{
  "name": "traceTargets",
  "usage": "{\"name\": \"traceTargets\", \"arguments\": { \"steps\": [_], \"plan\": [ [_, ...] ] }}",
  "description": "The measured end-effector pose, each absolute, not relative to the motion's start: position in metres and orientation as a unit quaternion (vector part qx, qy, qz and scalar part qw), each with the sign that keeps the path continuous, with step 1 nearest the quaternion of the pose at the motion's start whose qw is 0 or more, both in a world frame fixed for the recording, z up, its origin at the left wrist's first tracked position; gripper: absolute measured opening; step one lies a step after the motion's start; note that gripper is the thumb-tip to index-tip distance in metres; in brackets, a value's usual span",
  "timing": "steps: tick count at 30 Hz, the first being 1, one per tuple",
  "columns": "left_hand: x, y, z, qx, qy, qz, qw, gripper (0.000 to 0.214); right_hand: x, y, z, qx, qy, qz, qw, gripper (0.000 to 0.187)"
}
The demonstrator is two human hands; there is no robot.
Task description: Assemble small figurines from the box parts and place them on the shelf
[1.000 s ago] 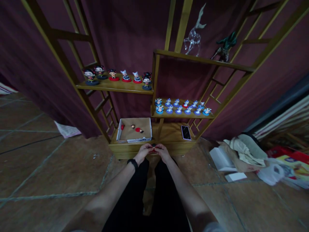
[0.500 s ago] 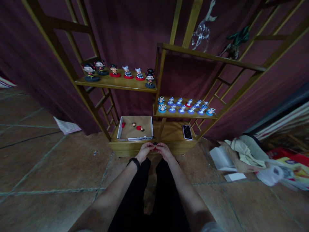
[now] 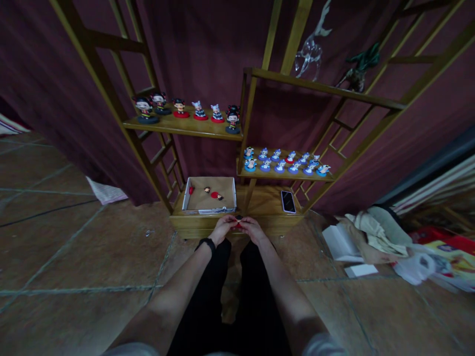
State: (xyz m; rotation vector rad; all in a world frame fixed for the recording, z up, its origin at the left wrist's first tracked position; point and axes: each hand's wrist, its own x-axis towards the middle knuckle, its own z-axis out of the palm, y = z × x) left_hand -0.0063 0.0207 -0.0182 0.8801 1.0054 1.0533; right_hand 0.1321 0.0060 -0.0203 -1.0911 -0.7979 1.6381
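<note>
My left hand [image 3: 223,228] and my right hand [image 3: 253,229] meet in front of the low wooden shelf [image 3: 260,202], fingers pinched together on a small figurine with a red base [image 3: 238,223]. A black band sits on my left wrist. Just beyond my hands lies an open cardboard box [image 3: 210,196] with a few small red and dark figurine parts inside.
A phone [image 3: 288,201] lies on the bottom shelf. Several blue-based figurines [image 3: 284,162] fill the middle shelf; larger dolls [image 3: 185,109] line the left shelf. A glass deer [image 3: 310,47] and a green figure [image 3: 361,62] stand on top. Clutter of cloth, paper and bags [image 3: 386,242] covers the floor at right.
My hands stay joined on the small figurine. The view has shifted slightly, so the shelf appears a little farther right and higher.
</note>
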Motion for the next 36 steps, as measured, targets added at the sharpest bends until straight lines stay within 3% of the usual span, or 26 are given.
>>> {"name": "traceTargets", "arguments": {
  "steps": [36],
  "plan": [
    [-0.012, 0.021, -0.022, 0.452, 0.453, 0.434, 0.634, 0.019, 0.132, 0.004, -0.02, -0.467, -0.356, 0.663, 0.465, 0.026]
  ]
}}
